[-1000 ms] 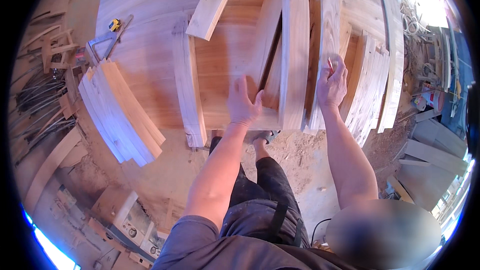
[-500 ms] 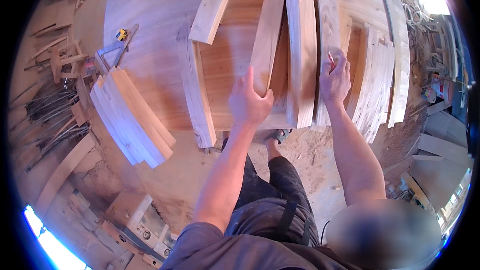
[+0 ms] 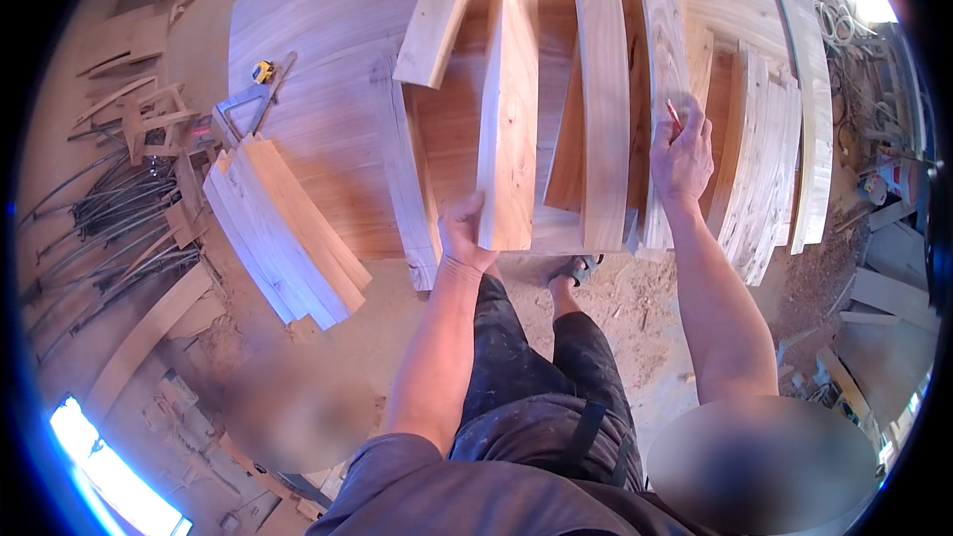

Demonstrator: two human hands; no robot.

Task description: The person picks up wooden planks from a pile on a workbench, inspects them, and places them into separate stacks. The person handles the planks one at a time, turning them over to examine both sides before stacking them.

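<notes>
Overhead view of a woodworking tabletop (image 3: 328, 60) carrying several pale boards laid side by side. The left hand (image 3: 465, 233) takes the near end of a thick plank (image 3: 508, 109), its grip closed around that end with the thumb on the upper face; the plank lies lengthwise away from the person, its near end at the tabletop's front edge. The right hand (image 3: 683, 154) rests palm-down on a neighbouring board (image 3: 663, 89) while pinching a red pencil (image 3: 674, 116) between its fingers. Another long board (image 3: 604, 104) lies between the two. A separate stack of boards (image 3: 283, 228) overhangs the tabletop's left corner, and a metal square (image 3: 248, 104) with a small yellow tool (image 3: 262, 70) lies behind it. The plank appears stiff and fairly heavy, with a dry, sawn surface unlikely to slip; held at one end alone it would lever downward, so a hold nearer mid-length, or one at each end, seems better suited.
</notes>
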